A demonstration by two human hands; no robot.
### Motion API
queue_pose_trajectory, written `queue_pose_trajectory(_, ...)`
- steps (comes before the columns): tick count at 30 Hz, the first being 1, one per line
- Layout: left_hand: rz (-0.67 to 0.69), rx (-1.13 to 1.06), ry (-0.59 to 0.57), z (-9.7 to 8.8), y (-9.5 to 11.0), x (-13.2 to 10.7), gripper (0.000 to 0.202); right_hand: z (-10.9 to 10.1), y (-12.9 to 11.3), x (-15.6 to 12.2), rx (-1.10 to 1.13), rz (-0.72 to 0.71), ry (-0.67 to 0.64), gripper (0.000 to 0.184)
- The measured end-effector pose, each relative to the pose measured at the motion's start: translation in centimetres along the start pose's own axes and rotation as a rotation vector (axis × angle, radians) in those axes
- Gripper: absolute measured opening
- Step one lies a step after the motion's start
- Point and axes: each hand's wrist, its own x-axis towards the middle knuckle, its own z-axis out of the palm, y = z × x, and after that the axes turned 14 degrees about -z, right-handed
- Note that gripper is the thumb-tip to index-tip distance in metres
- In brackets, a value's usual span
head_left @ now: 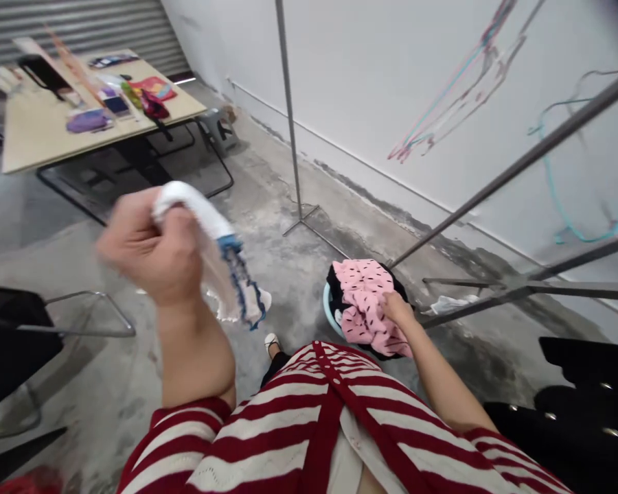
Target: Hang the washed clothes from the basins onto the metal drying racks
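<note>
My left hand (157,247) is raised in a fist around a white cloth with blue trim (213,226). The cloth hangs down from the fist, and its lower part is smeared by motion, so I cannot make out what kind of garment it is. Low on my right, a pink garment with black dashes (363,285) lies heaped over dark clothes in a light blue basin (332,312). My right hand (397,310) reaches down to the pink garment, its fingers closed on a fold; the fingertips are partly hidden.
A metal clothes rack (494,195) stands on the right, with hangers (443,103) on it. The basin is on the concrete floor beside the rack's foot. A cluttered table (36,147) stands at back left, a black chair (18,336) at left. Black clothing (581,412) is at lower right.
</note>
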Motion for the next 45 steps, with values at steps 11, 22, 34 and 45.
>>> queue_pose_trajectory(11,-0.216,-0.065,-0.291,-4.0,-10.7,7.7,0.014,-6.5,-32.2,5.6,0.839,-0.979,0.279,0.042)
queue_pose_trajectory(22,-0.271,0.080,-0.858,-2.5,-20.0,16.5,0.021,-10.1,-44.2,12.6,1.046,-0.729,0.092,0.031)
queue_pose_trajectory(34,-0.192,0.228,-0.437,2.3,-25.8,10.9,0.040,-13.6,-46.5,21.7,1.715,-0.478,0.120,0.032)
queue_pose_trajectory(45,-0.469,0.536,-0.228,12.5,-35.5,19.4,0.023,-20.5,-42.1,28.6,1.715,-0.544,0.257,0.024)
